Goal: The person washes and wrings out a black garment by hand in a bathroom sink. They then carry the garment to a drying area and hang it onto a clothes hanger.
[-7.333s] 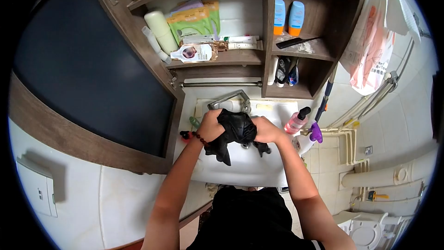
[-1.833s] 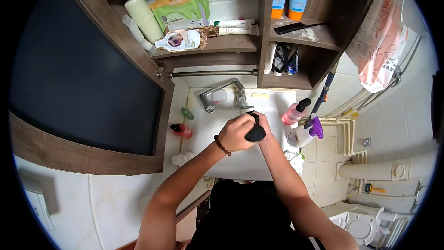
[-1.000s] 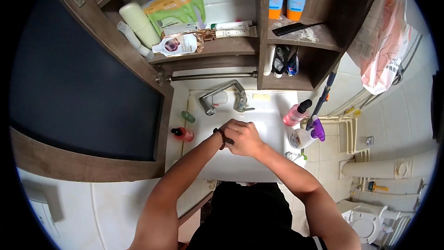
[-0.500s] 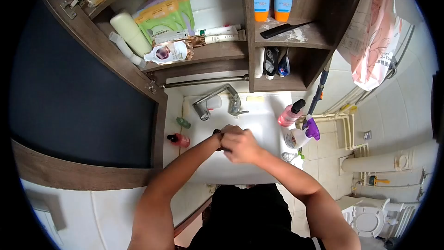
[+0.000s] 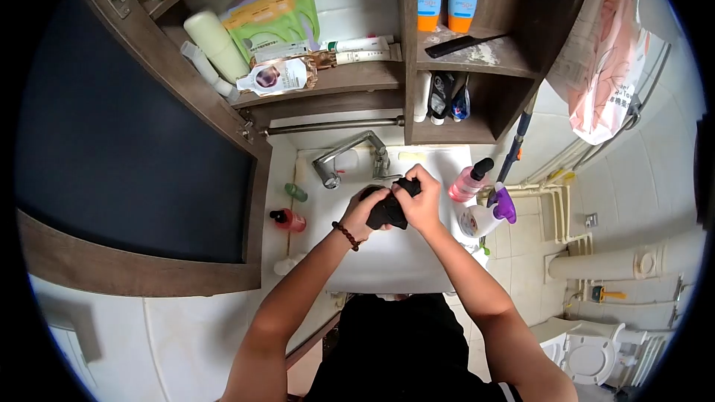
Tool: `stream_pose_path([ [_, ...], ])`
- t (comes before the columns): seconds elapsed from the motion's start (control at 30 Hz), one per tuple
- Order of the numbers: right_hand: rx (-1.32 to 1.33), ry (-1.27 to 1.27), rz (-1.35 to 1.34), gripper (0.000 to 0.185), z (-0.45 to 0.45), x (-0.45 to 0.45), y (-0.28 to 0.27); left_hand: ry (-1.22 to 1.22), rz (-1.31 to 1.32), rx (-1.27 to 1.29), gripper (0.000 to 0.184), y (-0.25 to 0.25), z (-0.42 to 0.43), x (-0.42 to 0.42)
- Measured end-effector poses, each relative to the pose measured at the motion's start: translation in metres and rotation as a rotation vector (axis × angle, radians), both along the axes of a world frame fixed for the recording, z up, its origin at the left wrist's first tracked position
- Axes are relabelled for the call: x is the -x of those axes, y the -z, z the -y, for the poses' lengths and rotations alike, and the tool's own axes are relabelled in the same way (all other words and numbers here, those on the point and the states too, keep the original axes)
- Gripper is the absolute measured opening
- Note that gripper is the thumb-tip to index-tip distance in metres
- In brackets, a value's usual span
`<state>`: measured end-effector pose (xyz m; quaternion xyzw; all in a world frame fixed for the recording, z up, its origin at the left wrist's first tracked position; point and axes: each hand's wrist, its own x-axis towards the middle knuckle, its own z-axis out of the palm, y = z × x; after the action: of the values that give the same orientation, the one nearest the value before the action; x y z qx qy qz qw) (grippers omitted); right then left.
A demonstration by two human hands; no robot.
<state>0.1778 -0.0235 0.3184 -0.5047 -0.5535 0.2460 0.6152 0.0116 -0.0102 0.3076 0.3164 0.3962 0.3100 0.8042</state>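
A bunched black cloth [image 5: 388, 211] is held between both hands above the white sink [image 5: 387, 264]. My left hand [image 5: 359, 216], with a beaded bracelet on its wrist, is closed around the cloth's left part. Fingers of my right hand [image 5: 423, 199] pinch its upper right part. Just behind the hands stands the metal faucet [image 5: 378, 158], its spout bent toward the left. No water stream can be made out.
On the sink's right edge are a pink pump bottle [image 5: 467, 183] and a white spray bottle [image 5: 480, 219] with a purple head. A green bottle [image 5: 296, 192] and a red bottle [image 5: 288, 219] are at the left. An open-door cabinet [image 5: 454, 132] overhangs the sink.
Half a second ago the hands were clasped together with the cloth hidden; now they are apart and the cloth shows between them. Earlier, the cloth hung loosely spread.
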Motion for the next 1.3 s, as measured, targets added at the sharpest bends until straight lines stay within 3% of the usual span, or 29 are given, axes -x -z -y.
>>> stream_pose_path([
  [0.1, 0.103, -0.061, -0.097, 0.021, 0.004, -0.006, 0.017, -0.123, -0.222, -0.207, 0.02, -0.007, -0.006, 0.003],
  [0.17, 0.35, -0.185, -0.364, 0.021, 0.004, -0.012, 0.033, -0.196, -0.7, -1.019, 0.021, -0.014, -0.015, 0.007],
  [0.2, 0.503, -0.276, -0.446, 0.03, 0.004, -0.017, 0.051, -0.199, -0.7, -1.022, 0.021, -0.022, -0.018, 0.008],
  [0.27, 0.825, -0.304, -0.649, 0.051, 0.009, -0.015, 0.047, -0.029, -0.782, -1.419, 0.022, -0.047, -0.016, 0.01],
  [0.3, 0.826, -0.304, -0.649, 0.051, 0.009, -0.017, 0.044, 0.057, -0.791, -1.578, 0.025, -0.06, -0.015, 0.009],
  [0.37, 1.009, -0.707, -0.936, 0.074, 0.005, -0.027, 0.039, 0.279, -0.797, -1.797, 0.024, -0.069, -0.012, 0.005],
  [0.4, 1.077, -0.703, -0.927, 0.088, 0.003, -0.029, 0.036, 0.374, -0.797, -1.885, 0.024, -0.073, -0.007, 0.001],
  [0.47, 1.14, -0.635, -0.859, 0.095, 0.001, -0.028, 0.029, 0.592, -0.861, -2.055, 0.016, -0.073, 0.001, -0.006],
  [0.53, 1.184, -0.556, -0.77, 0.098, -0.003, -0.025, 0.035, 0.648, -0.815, -2.27, 0.019, -0.075, 0.009, -0.016],
  [0.6, 1.313, -0.606, -0.696, 0.097, -0.012, -0.023, 0.055, 0.671, -0.745, -2.311, 0.014, -0.064, 0.015, -0.023],
  [0.67, 1.43, -0.644, -0.646, 0.095, -0.014, -0.018, 0.058, 0.891, -0.613, -2.428, 0.01, -0.057, 0.018, -0.028],
  [0.73, 1.346, -0.696, -0.447, 0.1, -0.008, -0.009, 0.033, 0.996, -0.49, -2.443, 0.011, -0.056, 0.022, -0.033],
  [0.8, 1.29, -0.595, -0.41, 0.098, 0.0, -0.004, 0.042, 1.064, -0.436, -2.464, 0.012, -0.056, 0.024, -0.038],
  [0.9, 0.524, -0.781, -0.361, 0.04, 0.028, 0.0, 0.046, 1.047, -0.407, -2.473, 0.013, -0.066, 0.019, -0.042],
  [0.93, 0.526, -0.782, -0.361, 0.04, 0.03, 0.001, 0.047, 1.047, -0.407, -2.471, 0.013, -0.065, 0.017, -0.041],
  [1.1, 0.471, -0.587, -0.371, 0.031, 0.031, 0.001, 0.053, 0.615, -0.441, -2.453, 0.016, -0.067, 0.013, -0.029],
  [1.23, 0.204, -0.531, -0.678, 0.015, 0.0, 0.016, 0.057, 0.225, -0.489, -2.279, 0.021, -0.087, 0.002, -0.033],
  [1.3, 0.166, -0.633, -0.869, 0.025, -0.021, 0.016, 0.074, 0.007, -0.465, -2.079, 0.026, -0.098, -0.003, -0.036],
])
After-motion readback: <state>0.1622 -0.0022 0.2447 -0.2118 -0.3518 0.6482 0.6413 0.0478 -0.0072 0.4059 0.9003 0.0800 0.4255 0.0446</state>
